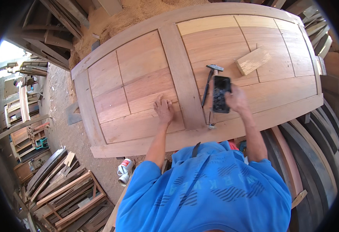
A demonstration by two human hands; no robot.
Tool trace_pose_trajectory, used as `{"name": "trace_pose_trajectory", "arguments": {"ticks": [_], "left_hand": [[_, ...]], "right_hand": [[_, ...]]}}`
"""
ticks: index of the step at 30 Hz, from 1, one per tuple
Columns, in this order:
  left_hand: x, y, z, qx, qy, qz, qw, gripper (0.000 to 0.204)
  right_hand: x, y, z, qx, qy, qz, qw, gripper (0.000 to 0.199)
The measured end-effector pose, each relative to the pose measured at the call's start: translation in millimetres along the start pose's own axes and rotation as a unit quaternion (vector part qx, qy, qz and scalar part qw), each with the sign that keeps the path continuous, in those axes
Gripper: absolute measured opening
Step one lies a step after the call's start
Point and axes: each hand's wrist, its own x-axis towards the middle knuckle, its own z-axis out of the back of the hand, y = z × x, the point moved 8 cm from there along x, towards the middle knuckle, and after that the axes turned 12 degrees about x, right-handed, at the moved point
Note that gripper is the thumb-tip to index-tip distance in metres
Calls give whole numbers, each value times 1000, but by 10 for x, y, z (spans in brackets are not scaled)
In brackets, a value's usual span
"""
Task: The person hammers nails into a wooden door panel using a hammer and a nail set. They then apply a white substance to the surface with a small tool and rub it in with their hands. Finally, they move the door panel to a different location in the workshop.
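R hand (237, 99) clamped on black phone (220, 94) over door panel (146, 81), L hand (164, 109) flat, fingers apart, near its centre stile — phone could slip onto hammer (210, 83) beside it.

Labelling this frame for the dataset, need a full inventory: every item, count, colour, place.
panelled wooden door: 1, reddish-brown, lying flat across the work area
hammer: 1, dark head and handle, on the door right of the centre stile
wood block: 1, pale, on the door's right panels
phone-like black device: 1, held over the door
sawdust pile: 1, tan, beyond the door's far edge
stacked timber frames: several, brown, floor at lower left
curved wood pieces: several, dark brown, at right
white can: 1, red label, floor below the door
blue shirt: 1, on the person
left hand: flat on the door
right hand: gripping the device
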Motion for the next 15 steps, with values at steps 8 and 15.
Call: {"name": "trace_pose_trajectory", "arguments": {"ticks": [8, 15], "left_hand": [[274, -863, 999, -288, 78, 90, 950, 13], [-147, -820, 647, -305, 180, 111, 929, 39]], "right_hand": [[-161, 481, -799, -20, 5, 28, 999, 25], [-173, 453, -1095, -5, 14, 14, 1000, 25]]}}
